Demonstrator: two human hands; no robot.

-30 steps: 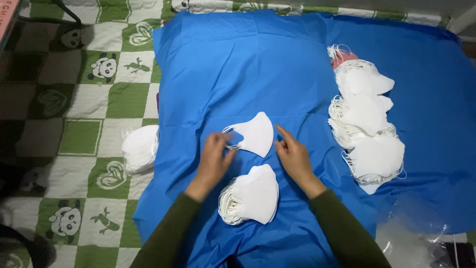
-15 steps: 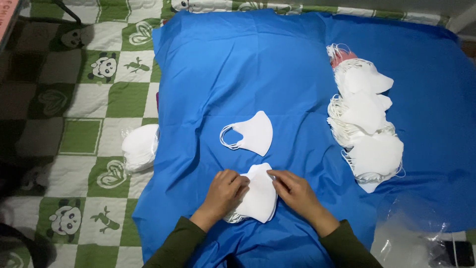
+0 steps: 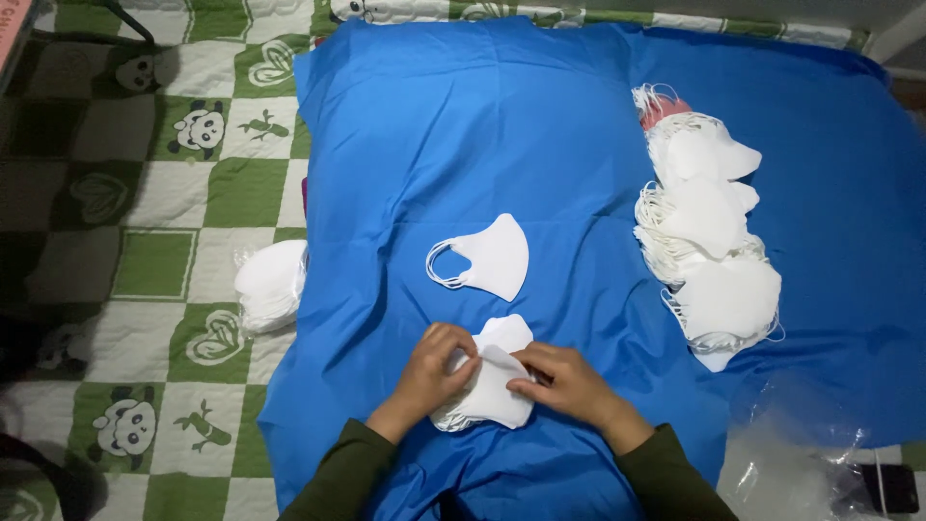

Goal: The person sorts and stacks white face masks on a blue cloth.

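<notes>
Masks being peeled from a small stack on blue cloth

Cloth [image 3: 540, 145], one blue sheet, lying spread over a green-and-white checked blanket [image 3: 145, 193], probably keeping the white goods off the patterned bedding. Sitting along the right side of it, a long heap of masks [image 3: 709, 232], three rough mounds with ear loops sticking out at the edges, too many to be counted one by one. Crumpling at the lower right corner, clear plastic wrapping [image 3: 801, 453], one loose bundle. Resting off the cloth at its left edge, one smaller pile of masks [image 3: 270, 285], kept well apart from the rest. Lying alone in the middle, flat, loops pointing left, a single mask [image 3: 487, 256]. Just below it, near the lower edge, a small stack [image 3: 487, 391], count unclear. Pinching its top mask at the left, thumb and fingers closed on the fabric: left hand [image 3: 434, 367]. Pressing and gripping the same top layer from the right, fingers curled onto it: right hand [image 3: 564, 381], likely steadying while separating.
</notes>
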